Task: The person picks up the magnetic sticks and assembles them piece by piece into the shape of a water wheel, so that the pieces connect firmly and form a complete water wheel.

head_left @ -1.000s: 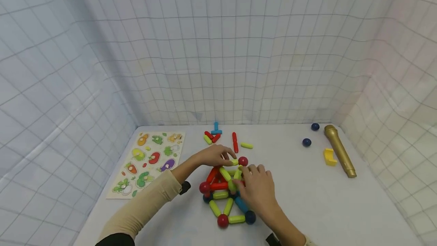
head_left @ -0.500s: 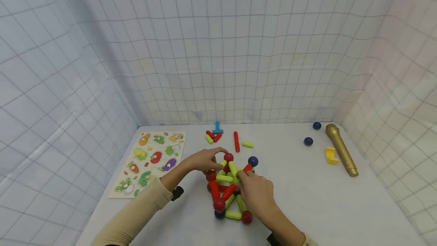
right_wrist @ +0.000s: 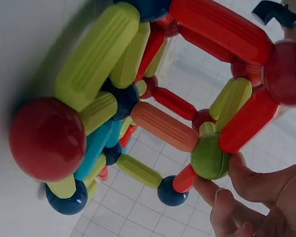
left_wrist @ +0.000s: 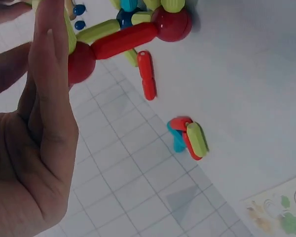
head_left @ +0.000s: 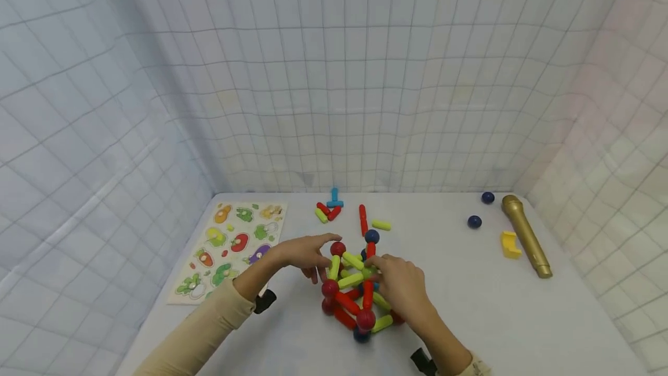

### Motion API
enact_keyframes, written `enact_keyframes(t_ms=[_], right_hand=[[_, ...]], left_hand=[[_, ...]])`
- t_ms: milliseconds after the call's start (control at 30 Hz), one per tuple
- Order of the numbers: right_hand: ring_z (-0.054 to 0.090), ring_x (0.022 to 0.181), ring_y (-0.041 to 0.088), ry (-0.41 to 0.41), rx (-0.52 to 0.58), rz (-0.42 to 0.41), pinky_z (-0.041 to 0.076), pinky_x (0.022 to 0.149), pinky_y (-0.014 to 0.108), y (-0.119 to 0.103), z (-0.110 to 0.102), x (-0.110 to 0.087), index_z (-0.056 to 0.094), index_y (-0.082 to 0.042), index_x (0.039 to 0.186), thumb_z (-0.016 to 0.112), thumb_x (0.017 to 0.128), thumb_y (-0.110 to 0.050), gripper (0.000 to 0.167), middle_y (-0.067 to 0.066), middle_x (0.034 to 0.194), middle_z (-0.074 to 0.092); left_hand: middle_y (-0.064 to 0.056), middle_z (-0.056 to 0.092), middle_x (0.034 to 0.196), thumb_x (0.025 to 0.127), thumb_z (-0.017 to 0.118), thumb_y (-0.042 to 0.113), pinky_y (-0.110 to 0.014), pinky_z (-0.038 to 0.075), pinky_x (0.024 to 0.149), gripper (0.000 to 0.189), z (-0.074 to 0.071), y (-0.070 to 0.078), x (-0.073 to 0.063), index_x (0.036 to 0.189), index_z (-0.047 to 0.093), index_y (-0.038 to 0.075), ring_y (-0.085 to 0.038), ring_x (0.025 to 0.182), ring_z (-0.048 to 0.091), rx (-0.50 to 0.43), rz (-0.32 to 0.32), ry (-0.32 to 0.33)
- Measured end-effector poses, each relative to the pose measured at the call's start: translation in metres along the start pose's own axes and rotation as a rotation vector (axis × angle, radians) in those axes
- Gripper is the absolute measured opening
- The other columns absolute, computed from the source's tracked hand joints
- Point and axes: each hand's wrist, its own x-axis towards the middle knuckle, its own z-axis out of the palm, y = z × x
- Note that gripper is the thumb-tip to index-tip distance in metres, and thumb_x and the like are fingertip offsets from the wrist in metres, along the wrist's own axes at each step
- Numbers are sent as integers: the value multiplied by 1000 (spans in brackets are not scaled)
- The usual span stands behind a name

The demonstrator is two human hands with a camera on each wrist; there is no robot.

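Note:
A structure of magnetic rods and balls (head_left: pixel 347 300) stands on the table between the two hands, its rods red, yellow-green and blue. My right hand (head_left: pixel 400 286) is at its right side; in the right wrist view its thumb and a finger pinch a green ball (right_wrist: pixel 209 157) at an upper corner. On the other side, my left hand (head_left: pixel 302 253) holds its fingers extended beside a red ball (head_left: pixel 338 248), with an index fingertip at the ball. In the left wrist view those fingers (left_wrist: pixel 54 89) look fairly straight and partly cover a red ball (left_wrist: pixel 81 63).
Loose rods (head_left: pixel 329 212) lie behind the structure, along with a red pair (head_left: pixel 363 220) and a yellow-green rod (head_left: pixel 381 225). A vegetable picture board (head_left: pixel 229 248) is at left. Blue balls (head_left: pixel 474 221), a yellow piece (head_left: pixel 510 245) and a gold microphone-shaped tube (head_left: pixel 527 237) lie at right.
The structure has turned on the table, its near side swinging to the right. My left hand has moved from above its back to its left side; the right hand stays at its right.

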Motion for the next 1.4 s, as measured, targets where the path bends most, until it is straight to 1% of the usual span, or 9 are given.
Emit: enact_keyframes(t_ms=[100, 267, 367, 533, 833, 967, 1067, 1300, 1400], right_hand=[[38, 48, 10, 4, 4, -5, 31, 41, 19, 0, 4, -2, 73, -24, 102, 75, 82, -12, 23, -4, 83, 69], [37, 47, 8, 29, 21, -19, 30, 41, 18, 2, 10, -8, 71, -25, 107, 72, 86, -21, 22, -2, 94, 72], [39, 48, 6, 48, 22, -20, 32, 43, 18, 4, 11, -8, 71, -26, 108, 71, 88, -26, 21, -2, 95, 72], [42, 52, 6, 34, 38, -22, 33, 45, 18, 0, 12, -7, 71, -24, 109, 69, 89, -31, 22, -2, 93, 72], [41, 50, 6, 39, 15, -14, 33, 44, 18, -3, 11, -9, 70, -22, 111, 69, 88, -35, 26, -1, 94, 71], [40, 50, 6, 45, 3, -5, 32, 44, 18, -2, 10, -8, 70, -22, 110, 70, 88, -34, 25, -1, 92, 70], [41, 50, 7, 42, 2, 4, 33, 44, 18, -1, 10, -6, 70, -22, 110, 70, 88, -33, 25, -1, 91, 69], [42, 52, 7, 28, 3, 26, 34, 45, 18, -3, 11, -6, 69, -21, 110, 71, 88, -32, 25, -1, 90, 68], [43, 52, 8, 12, 9, 34, 35, 46, 19, -5, 11, -6, 69, -21, 111, 70, 88, -33, 26, 0, 90, 68]], left_hand=[[-16, 72, 81, 98, 48, 10, -32, 55, 61, 41, -11, -13, 19, 139, 49, 14, -25, 63, 67, 68, 3, 115], [-16, 66, 107, 94, 51, 1, -33, 50, 62, 30, -19, -44, 73, 121, 60, 11, -27, 84, 63, 497, -21, 462], [-15, 59, 120, 92, 56, -2, -45, 53, 76, 31, -23, -56, 102, 119, 60, 12, -31, 104, 59, 701, 2, 565], [-11, 64, 126, 94, 56, 0, -55, 47, 93, 25, -27, -72, 120, 113, 64, 15, -33, 115, 58, 776, -7, 586], [-12, 66, 109, 91, 64, 7, -51, 50, 88, 22, -28, -86, 111, 110, 68, 16, -32, 101, 60, 812, -28, 546], [-10, 66, 103, 88, 68, 10, -44, 51, 89, 21, -26, -88, 104, 109, 66, 14, -27, 96, 61, 747, -55, 471], [-8, 66, 98, 88, 70, 14, -38, 52, 85, 19, -26, -85, 96, 106, 65, 11, -22, 90, 61, 610, -43, 440], [-17, 70, 100, 92, 65, 19, -35, 59, 75, 38, -25, -54, 73, 122, 54, -3, -23, 82, 70, -85, 171, 364], [-17, 70, 100, 94, 64, 23, -36, 59, 79, 45, -23, -38, 67, 131, 51, 0, -27, 86, 72, -224, 237, 329]])
